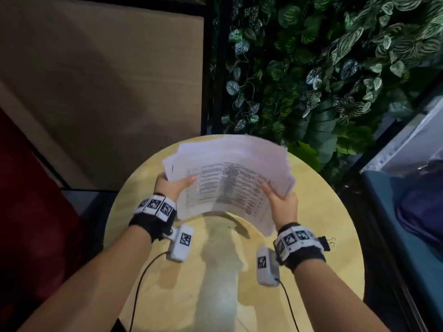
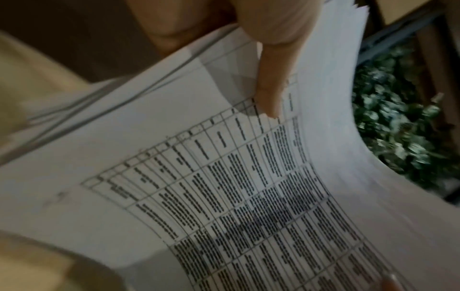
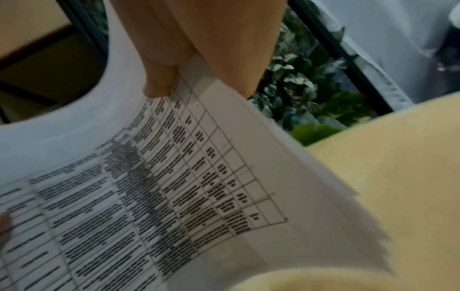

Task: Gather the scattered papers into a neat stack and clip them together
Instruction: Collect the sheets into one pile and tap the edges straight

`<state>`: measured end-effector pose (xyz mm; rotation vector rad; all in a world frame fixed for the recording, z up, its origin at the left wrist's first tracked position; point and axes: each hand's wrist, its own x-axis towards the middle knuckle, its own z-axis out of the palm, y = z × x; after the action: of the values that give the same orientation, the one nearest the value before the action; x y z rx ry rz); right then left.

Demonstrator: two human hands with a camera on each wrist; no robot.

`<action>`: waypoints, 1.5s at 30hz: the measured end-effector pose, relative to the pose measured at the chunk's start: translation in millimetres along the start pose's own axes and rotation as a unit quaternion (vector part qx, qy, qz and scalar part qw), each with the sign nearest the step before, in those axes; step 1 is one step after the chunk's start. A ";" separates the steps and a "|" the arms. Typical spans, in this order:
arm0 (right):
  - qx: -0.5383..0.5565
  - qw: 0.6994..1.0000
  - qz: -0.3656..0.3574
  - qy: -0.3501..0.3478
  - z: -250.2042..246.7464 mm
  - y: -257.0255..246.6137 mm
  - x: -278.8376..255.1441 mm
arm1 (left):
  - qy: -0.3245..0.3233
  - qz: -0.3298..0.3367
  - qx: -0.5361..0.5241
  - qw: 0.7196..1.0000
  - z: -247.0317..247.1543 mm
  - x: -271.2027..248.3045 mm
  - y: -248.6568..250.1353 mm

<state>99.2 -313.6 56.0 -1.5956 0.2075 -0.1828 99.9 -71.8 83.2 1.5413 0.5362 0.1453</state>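
- A round, pale wooden table [image 1: 311, 271] is standing in front of me, with a wall of green and striped leaves [image 1: 323, 68] behind it and a tan panel [image 1: 96, 80] off to the left.
- I am holding the stack of papers [image 1: 230, 185] up over the far half of the table, one hand at each side, so the sheets are bowing into a curve between them.
- My left hand [image 1: 171, 186] is gripping the left edge: the thumb is lying across the top sheet and the fingers are going underneath, out of sight.
- My right hand [image 1: 281, 203] is pinching the right edge the same way, thumb on top of the printed page and the fingers curling behind.
- The top sheet is showing a printed table of rows and columns; the text is too blurred to read.
- The sheets are not yet lining up: their far edges are fanning out in steps, and in the left wrist view several loose edges are showing apart near my thumb.
- The near edge of the stack is hanging just above the tabletop and casting a curved shadow on it.
- A black binder clip [image 1: 326, 243] is lying on the table just beside my right wrist, well apart from the papers.
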 end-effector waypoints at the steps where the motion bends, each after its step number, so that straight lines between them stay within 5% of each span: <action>1: 0.001 1.000 0.015 0.000 -3.1 10.7 -6.0 | 0.005 -0.023 0.004 1.000 -2.2 -1.2 -11.5; 12: 0.006 0.997 0.075 0.022 -12.3 21.0 -15.3 | -0.044 -0.037 0.051 0.997 -14.2 1.6 -32.6; 17: 0.045 0.984 0.013 0.171 -0.4 2.9 -17.1 | -0.067 -0.023 0.101 0.992 -21.9 7.8 -36.0; 22: 0.061 0.964 0.057 0.251 15.5 -11.6 -13.2 | -0.096 -0.018 0.111 0.989 -25.5 6.6 -39.8; 39: -0.007 0.961 0.026 0.277 18.2 -11.4 -10.1 | -0.166 -0.022 0.120 0.979 -42.1 16.6 -49.2; 45: -0.032 0.976 -0.027 0.213 10.9 -6.4 -12.6 | -0.188 -0.016 0.084 0.978 -38.8 14.3 -46.2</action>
<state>89.7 -299.8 62.1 -1.6113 0.5061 -0.5667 85.2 -32.7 37.3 1.6736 0.2766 -0.2191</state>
